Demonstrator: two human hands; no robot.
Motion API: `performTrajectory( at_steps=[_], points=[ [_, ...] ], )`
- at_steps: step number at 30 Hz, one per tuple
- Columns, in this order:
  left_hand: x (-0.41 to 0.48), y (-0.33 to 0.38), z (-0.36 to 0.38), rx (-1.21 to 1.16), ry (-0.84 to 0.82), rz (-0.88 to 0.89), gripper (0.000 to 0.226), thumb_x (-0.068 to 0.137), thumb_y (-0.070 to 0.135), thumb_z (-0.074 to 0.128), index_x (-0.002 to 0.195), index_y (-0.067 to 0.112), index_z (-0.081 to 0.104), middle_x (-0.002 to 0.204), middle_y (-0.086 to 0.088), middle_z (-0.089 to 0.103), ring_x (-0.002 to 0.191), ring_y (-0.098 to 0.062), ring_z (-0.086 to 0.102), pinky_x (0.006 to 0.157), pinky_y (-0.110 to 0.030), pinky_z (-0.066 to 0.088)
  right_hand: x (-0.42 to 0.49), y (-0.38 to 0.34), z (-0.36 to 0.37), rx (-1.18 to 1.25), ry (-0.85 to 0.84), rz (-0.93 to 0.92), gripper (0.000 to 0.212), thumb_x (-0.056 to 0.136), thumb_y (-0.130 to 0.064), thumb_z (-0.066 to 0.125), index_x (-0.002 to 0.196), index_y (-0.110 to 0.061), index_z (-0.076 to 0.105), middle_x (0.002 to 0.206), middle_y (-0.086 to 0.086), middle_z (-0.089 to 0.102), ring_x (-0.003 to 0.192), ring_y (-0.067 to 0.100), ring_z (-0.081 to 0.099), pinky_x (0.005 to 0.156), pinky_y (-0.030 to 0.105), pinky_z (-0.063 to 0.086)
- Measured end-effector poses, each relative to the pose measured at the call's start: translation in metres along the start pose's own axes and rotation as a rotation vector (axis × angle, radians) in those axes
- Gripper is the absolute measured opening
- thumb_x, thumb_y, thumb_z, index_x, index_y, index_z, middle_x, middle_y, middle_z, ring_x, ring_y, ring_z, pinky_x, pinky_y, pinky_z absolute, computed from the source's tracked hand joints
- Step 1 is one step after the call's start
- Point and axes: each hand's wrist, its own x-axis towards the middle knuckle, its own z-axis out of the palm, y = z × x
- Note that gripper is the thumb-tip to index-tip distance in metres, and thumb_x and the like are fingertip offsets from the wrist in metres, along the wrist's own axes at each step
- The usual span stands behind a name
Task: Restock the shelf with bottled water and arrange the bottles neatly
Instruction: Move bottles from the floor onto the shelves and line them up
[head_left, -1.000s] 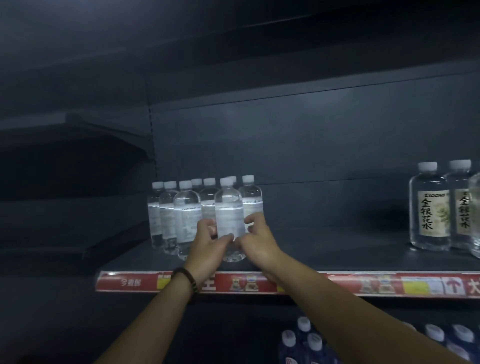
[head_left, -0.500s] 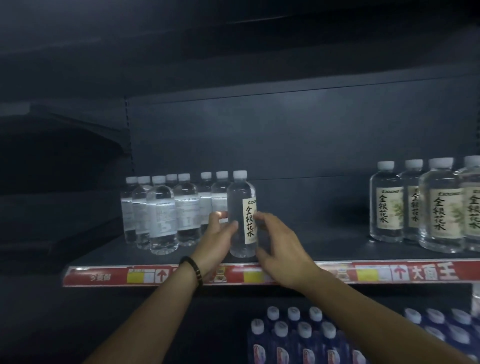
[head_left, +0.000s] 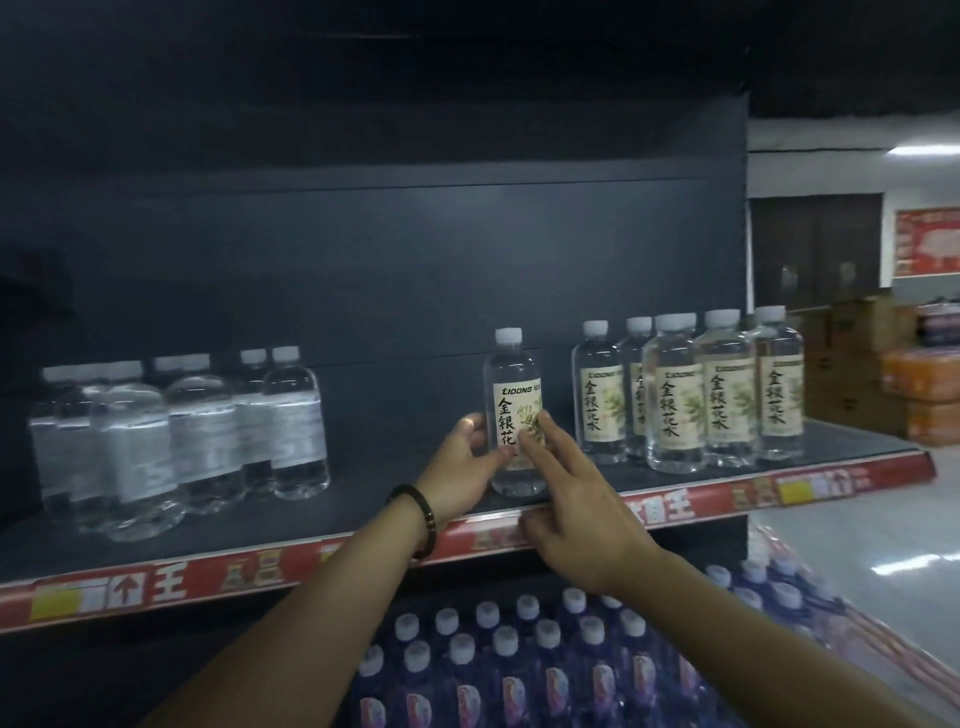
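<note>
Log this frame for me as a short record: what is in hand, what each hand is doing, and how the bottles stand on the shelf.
bottle in hand: single bottle, upright on the shelf, label forward, apart from both groups
left hand: grips the bottle's left side
right hand: straight fingers touch its label
left group: grey labels, blurred
right group: cream labels forward
below: blue bottles
</note>
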Motion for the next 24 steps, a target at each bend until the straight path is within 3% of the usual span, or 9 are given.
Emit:
performTrajectory(
  at_steps=[3,6,8,15,24],
  points=[
    [0.017,0.008,0.034,-0.021,-0.032,0.006,0.046,0.101,0.016,0.067,0.144,0.019,0.049,0.133,0.005,0.069,0.117,-0.010,0.069,0.098,-0.036,0.060,-0.009,0.025,-0.017,0.006,0.018,0.061,0.093,0.093,-0.023,0.063,0.170,-0.027,0.012,0.173,-0.020,-0.017,0.160,0.018,0.020,0.117,0.034,0.042],
    [0.028,0.018,0.062,0.003,-0.057,0.028,0.042,0.101,0.014,0.067,0.139,0.018,0.050,0.122,0.009,0.069,0.105,0.001,0.067,0.075,-0.016,0.058,-0.018,0.043,-0.030,0.002,0.045,0.101,0.090,0.094,-0.023,0.063,0.169,-0.027,0.013,0.173,-0.019,-0.011,0.159,0.019,0.025,0.118,0.036,0.043],
    [0.031,0.023,0.077,0.010,-0.053,0.044,0.041,0.101,0.015,0.067,0.139,0.020,0.050,0.118,0.012,0.068,0.100,0.006,0.064,0.068,-0.011,0.054,-0.023,0.053,-0.036,-0.006,0.054,0.118,0.088,0.095,-0.025,0.063,0.169,-0.029,0.014,0.172,-0.020,-0.011,0.158,0.019,0.025,0.117,0.036,0.043],
    [0.037,0.033,0.114,-0.046,-0.006,0.041,0.036,0.100,0.015,0.069,0.132,0.022,0.053,0.109,0.007,0.071,0.097,-0.003,0.069,0.067,-0.014,0.054,-0.031,0.075,-0.051,-0.049,0.059,0.189,0.091,0.095,-0.028,0.066,0.169,-0.029,0.013,0.174,-0.015,-0.010,0.162,0.021,0.012,0.122,0.037,0.037],
    [0.040,0.034,0.130,-0.073,0.019,0.049,0.040,0.099,0.013,0.070,0.136,0.019,0.056,0.113,0.009,0.072,0.097,0.003,0.067,0.066,-0.009,0.053,-0.034,0.086,-0.052,-0.072,0.066,0.210,0.090,0.093,-0.033,0.064,0.168,-0.026,0.016,0.172,-0.011,-0.001,0.155,0.023,0.031,0.117,0.044,0.045]
  ],
)
